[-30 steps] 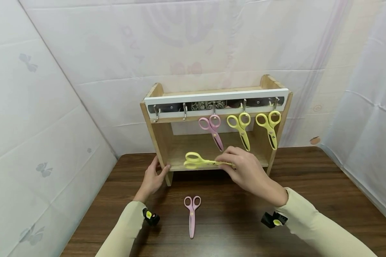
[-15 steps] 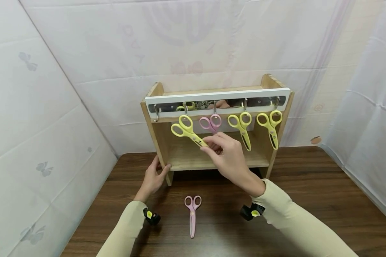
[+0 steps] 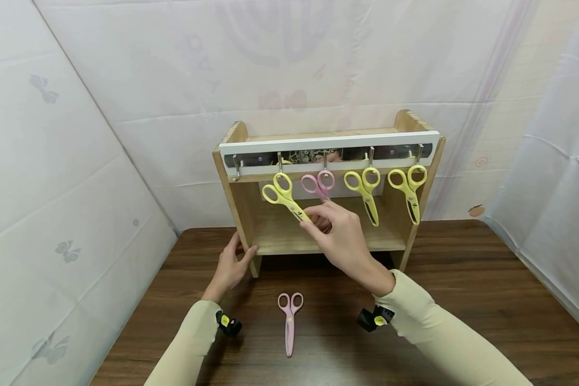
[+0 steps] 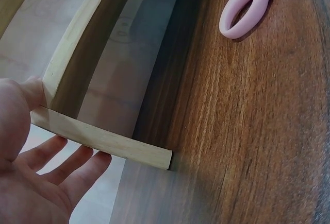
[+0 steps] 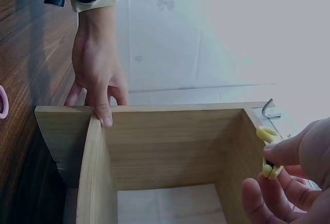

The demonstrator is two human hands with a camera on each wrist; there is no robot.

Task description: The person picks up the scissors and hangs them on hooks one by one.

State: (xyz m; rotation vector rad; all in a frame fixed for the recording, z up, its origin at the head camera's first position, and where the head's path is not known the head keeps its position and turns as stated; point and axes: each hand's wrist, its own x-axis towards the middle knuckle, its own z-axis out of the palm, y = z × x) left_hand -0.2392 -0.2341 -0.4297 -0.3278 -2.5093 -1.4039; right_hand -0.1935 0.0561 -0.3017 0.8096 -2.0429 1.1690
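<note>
My right hand (image 3: 340,236) pinches yellow scissors (image 3: 286,198) by the blade end, handles up and to the left. One handle loop is at the second hook (image 3: 280,162) from the left; whether it hangs on the hook I cannot tell. My left hand (image 3: 229,268) holds the lower left side of the wooden shelf (image 3: 282,236), thumb on the front edge, fingers on the outer side (image 4: 85,170). Pink scissors (image 3: 318,184) hang on the middle hook, blades partly behind my right hand. Yellow scissors (image 3: 365,195) and more yellow scissors (image 3: 408,193) hang to the right.
A second pair of pink scissors (image 3: 289,324) lies on the dark wooden table (image 3: 347,343), handles toward the shelf. The leftmost hook (image 3: 236,169) on the rail holds nothing. Pale printed cloth (image 3: 173,107) stands behind and beside the table.
My right hand has raised the yellow scissors from level before the lower board up to the second hook, tilting them handles up. In the last half second they dipped slightly. My left hand stays put.
</note>
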